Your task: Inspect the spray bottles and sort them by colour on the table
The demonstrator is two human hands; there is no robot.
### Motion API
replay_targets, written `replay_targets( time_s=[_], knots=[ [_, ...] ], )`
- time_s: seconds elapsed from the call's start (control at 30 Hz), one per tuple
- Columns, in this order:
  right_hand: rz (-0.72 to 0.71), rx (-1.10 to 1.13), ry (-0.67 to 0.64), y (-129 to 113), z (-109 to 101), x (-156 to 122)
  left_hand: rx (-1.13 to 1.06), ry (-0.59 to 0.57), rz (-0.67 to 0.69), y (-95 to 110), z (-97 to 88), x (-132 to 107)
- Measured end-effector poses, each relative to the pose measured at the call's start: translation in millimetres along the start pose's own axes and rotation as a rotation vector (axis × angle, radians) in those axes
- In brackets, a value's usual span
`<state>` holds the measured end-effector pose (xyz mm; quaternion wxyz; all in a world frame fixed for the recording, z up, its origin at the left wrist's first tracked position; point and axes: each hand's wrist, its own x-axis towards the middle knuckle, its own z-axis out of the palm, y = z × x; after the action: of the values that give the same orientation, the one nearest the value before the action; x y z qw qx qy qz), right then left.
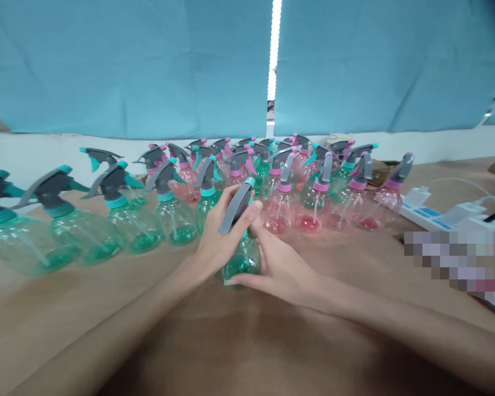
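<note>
A green spray bottle (242,263) with a grey trigger head stands on the brown table (239,341) in the middle of the view. My left hand (220,236) is wrapped round its neck and trigger head from the left. My right hand (278,267) grips the bottle's body from the right, fingers curled round the base. Both hands are closed on this one bottle.
Several green spray bottles (86,231) stand in a row to the left, and several pink ones (313,212) crowd behind and to the right. A white power strip (445,217) with plugs lies at the right. Blue curtains (127,66) hang behind.
</note>
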<state>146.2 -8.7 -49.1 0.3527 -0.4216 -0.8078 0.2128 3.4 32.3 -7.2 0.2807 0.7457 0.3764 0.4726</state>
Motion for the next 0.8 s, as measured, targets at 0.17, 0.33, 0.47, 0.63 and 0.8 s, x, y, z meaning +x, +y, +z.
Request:
replay_targets(
  time_s=[0.17, 0.33, 0.47, 0.63, 0.8],
  knots=[
    [-0.013, -0.101, 0.081, -3.9, 9.4, 6.7, 0.061, -0.106, -0.011, 0.4, -7.5, -2.0],
    [-0.001, -0.128, 0.12, 5.8, 9.0, 11.6, 0.123, -0.197, -0.009, 2.3, -26.1, 1.5],
    [-0.006, -0.213, 0.165, 21.3, 2.8, 22.2, 0.171, -0.235, 0.001, 10.7, -43.8, 9.8],
    [-0.027, -0.309, 0.17, 35.9, -2.4, 37.3, 0.244, -0.22, -0.047, 26.1, -57.5, 12.0],
    [-0.004, -0.364, 0.201, 38.8, -0.2, 46.2, 0.317, -0.188, -0.03, 33.7, -60.8, 10.3]
  ],
)
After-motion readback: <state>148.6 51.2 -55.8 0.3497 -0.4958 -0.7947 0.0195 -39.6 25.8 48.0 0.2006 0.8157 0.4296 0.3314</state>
